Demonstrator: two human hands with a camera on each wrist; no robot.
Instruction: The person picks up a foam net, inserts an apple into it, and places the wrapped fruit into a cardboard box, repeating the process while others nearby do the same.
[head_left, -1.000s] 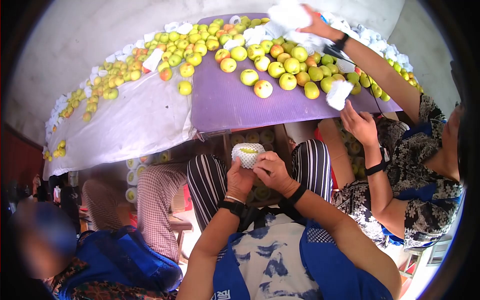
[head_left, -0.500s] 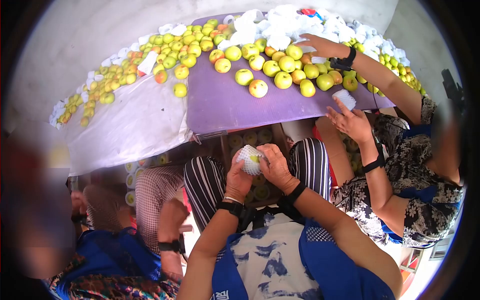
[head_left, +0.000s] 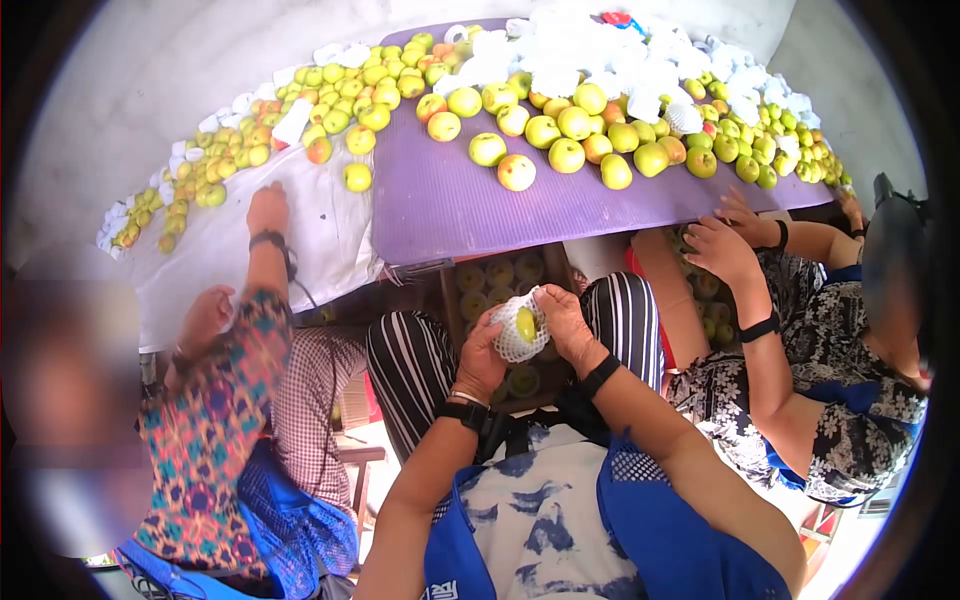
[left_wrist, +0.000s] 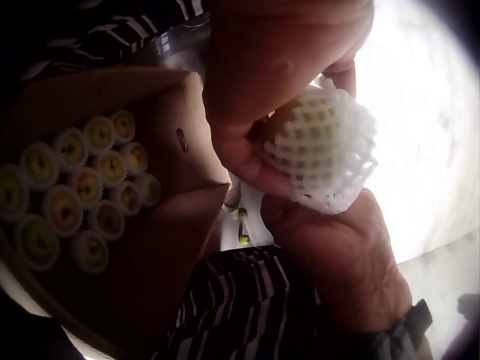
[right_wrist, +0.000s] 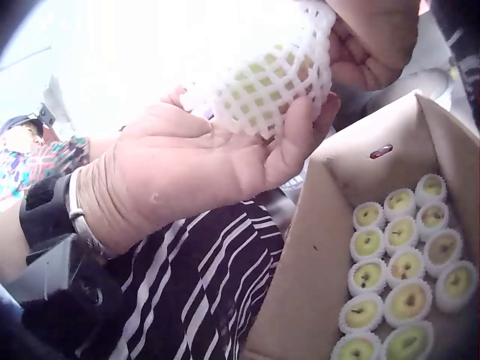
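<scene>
A green apple shows through the opening of a white foam net, held above the lap. Curled round the net's left side are the fingers of my left hand. My right hand pinches the net's upper right edge. In the left wrist view, the net covers the apple between my left hand above and my right hand below. The right wrist view has my left palm under the netted apple, with my right hand at its far edge.
A carton of netted apples stands between the knees. Loose apples and white foam nets lie on the purple mat. People sit on both sides, the left one's arm reaching over the pale cloth.
The netted apple has turned and moved slightly right, showing more green at the opening. The left neighbour's arm has reached onto the cloth; the right neighbour's hands have drawn back to the mat's edge.
</scene>
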